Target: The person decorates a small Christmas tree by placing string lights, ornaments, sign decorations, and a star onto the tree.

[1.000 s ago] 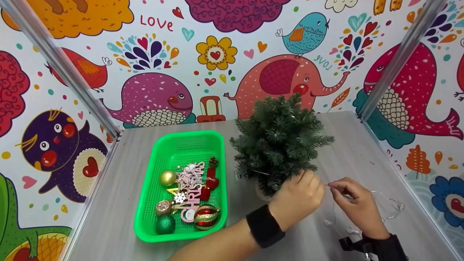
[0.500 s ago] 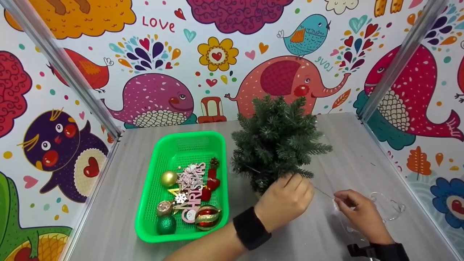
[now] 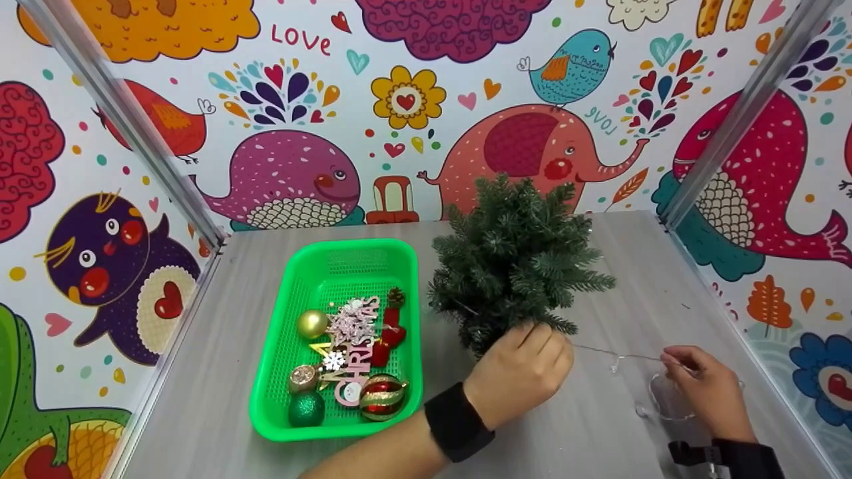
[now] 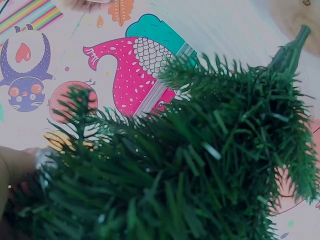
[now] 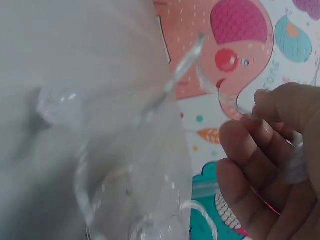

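Note:
A small green artificial Christmas tree (image 3: 519, 259) stands in the middle of the head view; its branches fill most of the left wrist view. At its lower front, my left hand (image 3: 522, 369) holds the clear string lights (image 3: 626, 356) against the branches, its fingertips partly hidden. From there the thin wire runs taut to the right, a small bulb hanging from it. My right hand (image 3: 709, 386) pinches that wire between thumb and forefinger, well away from the tree. The rest of the string lies in loose loops beneath the right hand.
Left of the tree sits a green plastic basket (image 3: 269, 359). Inside are a gold ball (image 3: 312, 324), a green glitter ball (image 3: 306, 408), a striped ball (image 3: 383, 397), a pink Christmas sign (image 3: 356, 359) and a pine cone (image 3: 395, 297). Patterned walls enclose the grey table.
My right hand has moved right, away from the tree, drawing out a longer stretch of wire. The left hand has shifted slightly left and down and stays at the lower branches.

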Motion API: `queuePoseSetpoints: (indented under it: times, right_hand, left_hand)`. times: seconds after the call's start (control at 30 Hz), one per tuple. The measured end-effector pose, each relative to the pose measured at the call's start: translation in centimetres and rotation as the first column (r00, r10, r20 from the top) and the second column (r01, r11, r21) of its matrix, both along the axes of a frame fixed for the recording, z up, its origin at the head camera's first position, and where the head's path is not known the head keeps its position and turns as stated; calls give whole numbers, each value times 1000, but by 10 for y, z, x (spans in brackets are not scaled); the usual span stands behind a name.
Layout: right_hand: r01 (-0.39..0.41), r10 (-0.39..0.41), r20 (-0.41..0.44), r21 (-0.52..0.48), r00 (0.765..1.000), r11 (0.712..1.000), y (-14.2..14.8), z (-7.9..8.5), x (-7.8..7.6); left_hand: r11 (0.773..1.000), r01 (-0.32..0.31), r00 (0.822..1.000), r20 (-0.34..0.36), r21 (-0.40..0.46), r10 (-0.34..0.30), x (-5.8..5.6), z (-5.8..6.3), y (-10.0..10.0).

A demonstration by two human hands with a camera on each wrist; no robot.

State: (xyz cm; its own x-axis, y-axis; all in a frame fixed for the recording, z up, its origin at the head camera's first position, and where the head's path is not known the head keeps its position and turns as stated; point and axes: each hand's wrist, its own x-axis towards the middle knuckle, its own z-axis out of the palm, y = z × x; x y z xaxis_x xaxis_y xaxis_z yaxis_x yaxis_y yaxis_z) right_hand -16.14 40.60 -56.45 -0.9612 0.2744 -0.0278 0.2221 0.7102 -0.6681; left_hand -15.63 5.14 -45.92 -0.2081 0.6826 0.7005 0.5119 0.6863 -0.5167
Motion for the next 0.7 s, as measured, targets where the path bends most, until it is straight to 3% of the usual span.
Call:
queuePoseSetpoints:
  times: [0.1,0.23,0.4,0.47,0.57,0.63,0.7]
  right_hand:
    - [100,-99,27,-22,995,995,13,1,0]
    - [220,-210,85,-138,974,966,34,6,-1]
    - [308,-274,153,-295,950,904,53,16,-2]
    - [314,-278,156,-306,948,899,57,22,-4]
    - [233,-198,155,-263,968,936,63,34,-7]
    - [94,-62,174,-185,983,978,64,43,-9]
    - [-85,110,233,-115,966,990,62,53,-10]
  left_hand:
    - [1000,5,1000,-13,17,-4,-1,-2,-1]
    - [1000,7,1000,-5,27,-7,0,-2,-3]
    - [1000,6,1000,6,18,-6,2,0,-6]
    - [1000,6,1000,2,15,-6,3,0,-7]
    - [1000,6,1000,-5,10,-6,3,1,-9]
    - [1000,3,1000,-6,5,-3,3,2,-9]
    - [1000,-3,1000,1,5,3,3,2,-10]
